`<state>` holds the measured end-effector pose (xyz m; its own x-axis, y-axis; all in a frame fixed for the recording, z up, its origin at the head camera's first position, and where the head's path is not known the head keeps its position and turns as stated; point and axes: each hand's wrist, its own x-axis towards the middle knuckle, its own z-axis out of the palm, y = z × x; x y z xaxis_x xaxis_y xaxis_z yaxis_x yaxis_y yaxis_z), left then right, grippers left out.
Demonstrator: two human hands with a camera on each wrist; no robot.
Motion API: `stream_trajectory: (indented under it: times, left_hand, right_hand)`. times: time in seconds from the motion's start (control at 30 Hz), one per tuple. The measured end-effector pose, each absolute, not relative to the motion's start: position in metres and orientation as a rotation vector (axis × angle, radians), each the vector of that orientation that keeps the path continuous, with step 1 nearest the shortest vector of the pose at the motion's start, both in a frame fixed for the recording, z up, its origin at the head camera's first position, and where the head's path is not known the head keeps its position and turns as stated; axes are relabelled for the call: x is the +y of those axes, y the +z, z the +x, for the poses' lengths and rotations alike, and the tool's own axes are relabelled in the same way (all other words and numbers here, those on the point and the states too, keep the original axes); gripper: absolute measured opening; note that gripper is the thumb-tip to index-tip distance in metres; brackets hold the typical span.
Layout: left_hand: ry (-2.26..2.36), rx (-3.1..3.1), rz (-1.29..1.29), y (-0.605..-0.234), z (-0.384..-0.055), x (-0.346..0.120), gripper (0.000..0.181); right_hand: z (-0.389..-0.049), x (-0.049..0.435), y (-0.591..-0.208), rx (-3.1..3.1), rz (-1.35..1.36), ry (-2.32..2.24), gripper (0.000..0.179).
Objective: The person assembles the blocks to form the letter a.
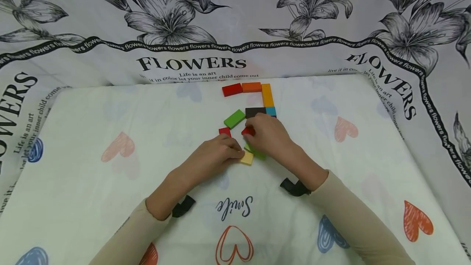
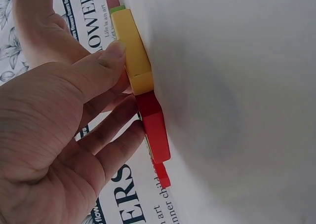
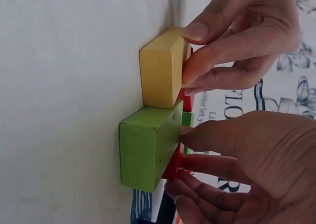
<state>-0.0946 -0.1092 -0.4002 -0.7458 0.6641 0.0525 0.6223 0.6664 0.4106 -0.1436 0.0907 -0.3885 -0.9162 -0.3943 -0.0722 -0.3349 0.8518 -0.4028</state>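
Note:
My left hand (image 1: 215, 152) pinches a pale yellow block (image 1: 246, 158) lying on the white cloth, its thumb against the side in the left wrist view. Next to that block, a red block (image 2: 154, 128) lies by the left hand's other fingers. My right hand (image 1: 268, 134) has its fingertips around a second red block (image 1: 248, 131), partly hidden beneath them. Close to the right thumb is a light green block (image 3: 143, 147), its end meeting the yellow block. Above the hands lie a green block (image 1: 234, 118) and a black block (image 1: 255, 112).
Farther off, a blue block (image 1: 270, 111), a yellow-orange block (image 1: 266, 95), an orange block (image 1: 252, 87) and a red block (image 1: 232, 90) continue the curved row. The white cloth (image 1: 176, 232) has printed hearts and lies over a flower-patterned cover (image 1: 294, 60).

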Motion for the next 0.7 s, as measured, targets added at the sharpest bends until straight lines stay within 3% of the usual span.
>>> stream_trajectory:
  times: [0.7]
  left_hand:
    - [0.617,2.778,1.03,-0.401,-0.092,-0.109,0.025]
  right_hand:
    - [-0.133,0.125,-0.39,2.985,-0.594,-0.818,0.028]
